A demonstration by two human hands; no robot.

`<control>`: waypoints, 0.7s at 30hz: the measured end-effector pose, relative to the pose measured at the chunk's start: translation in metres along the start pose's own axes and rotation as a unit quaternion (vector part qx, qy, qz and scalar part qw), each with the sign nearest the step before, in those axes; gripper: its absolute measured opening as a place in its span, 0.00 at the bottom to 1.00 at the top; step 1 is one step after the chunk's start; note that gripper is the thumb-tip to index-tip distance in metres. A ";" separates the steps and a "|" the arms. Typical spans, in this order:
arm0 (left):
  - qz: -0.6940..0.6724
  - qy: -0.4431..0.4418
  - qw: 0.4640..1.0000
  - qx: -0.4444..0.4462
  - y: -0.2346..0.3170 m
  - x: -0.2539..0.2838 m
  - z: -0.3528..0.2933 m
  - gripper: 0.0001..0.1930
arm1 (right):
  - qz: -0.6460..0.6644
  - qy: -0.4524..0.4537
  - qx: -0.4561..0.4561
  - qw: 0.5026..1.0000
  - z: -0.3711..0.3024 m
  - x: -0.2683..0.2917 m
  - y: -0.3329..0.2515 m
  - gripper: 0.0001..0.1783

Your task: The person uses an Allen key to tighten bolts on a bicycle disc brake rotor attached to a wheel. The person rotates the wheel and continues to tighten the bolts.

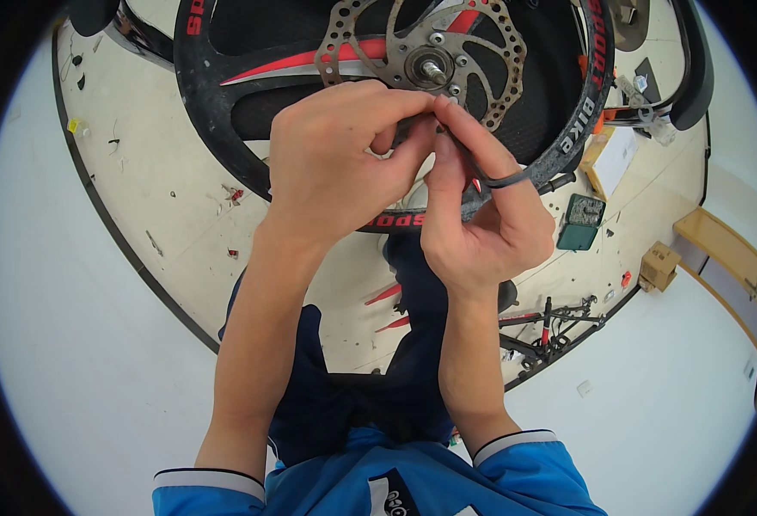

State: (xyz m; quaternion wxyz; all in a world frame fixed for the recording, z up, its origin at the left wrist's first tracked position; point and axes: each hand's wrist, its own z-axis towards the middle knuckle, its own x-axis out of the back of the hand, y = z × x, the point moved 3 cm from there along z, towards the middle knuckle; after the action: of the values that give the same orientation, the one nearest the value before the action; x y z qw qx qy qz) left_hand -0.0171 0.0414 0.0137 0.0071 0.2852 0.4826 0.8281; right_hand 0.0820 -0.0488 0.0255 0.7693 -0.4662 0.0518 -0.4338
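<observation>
A black bicycle wheel (202,95) with red-and-silver spokes lies on its side in front of me. On its hub sits a drilled metal brake disc (516,73), with several bolts around the threaded axle (432,72). My left hand (335,159) is closed in a pinch just below the axle; what its fingertips hold is mostly hidden. My right hand (490,211) grips a thin black hex key (468,159), whose bent end shows by the index finger. The key's other end meets the fingertips of both hands, where a tiny dark piece shows.
A green case of small parts (581,222) lies open on the floor at right, near a wood-sided box (610,161). Farther right stands a cardboard box (658,265). A black-and-red bicycle frame (546,331) lies beyond my right forearm. Small scraps dot the floor (137,172).
</observation>
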 end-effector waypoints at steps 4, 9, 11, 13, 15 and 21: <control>-0.004 -0.008 1.000 0.004 0.004 0.000 -0.001 0.15 | -0.008 -0.003 -0.017 1.000 0.001 0.004 -0.002 0.13; -0.010 0.013 1.000 0.004 0.000 -0.003 -0.002 0.12 | -0.008 0.006 -0.067 0.998 0.000 0.004 -0.001 0.12; -0.019 -0.002 1.000 0.014 -0.003 -0.003 -0.003 0.11 | -0.002 0.001 -0.062 0.998 0.000 0.005 0.000 0.13; -0.013 -0.019 1.000 0.010 0.000 -0.004 -0.002 0.11 | 0.015 -0.013 -0.016 1.000 0.003 0.003 0.002 0.14; -0.017 -0.016 1.000 0.015 0.001 -0.005 -0.002 0.11 | 0.018 -0.025 -0.006 0.999 0.002 0.002 0.003 0.15; -0.017 0.008 1.000 0.008 0.002 -0.004 0.000 0.13 | 0.013 0.013 -0.028 0.999 0.001 0.008 0.009 0.13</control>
State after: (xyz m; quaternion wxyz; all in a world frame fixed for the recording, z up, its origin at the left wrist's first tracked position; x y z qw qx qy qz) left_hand -0.0130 0.0393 0.0140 0.0155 0.2706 0.4941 0.8261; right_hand 0.0930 -0.0523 0.0217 0.7607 -0.4814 0.0802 -0.4278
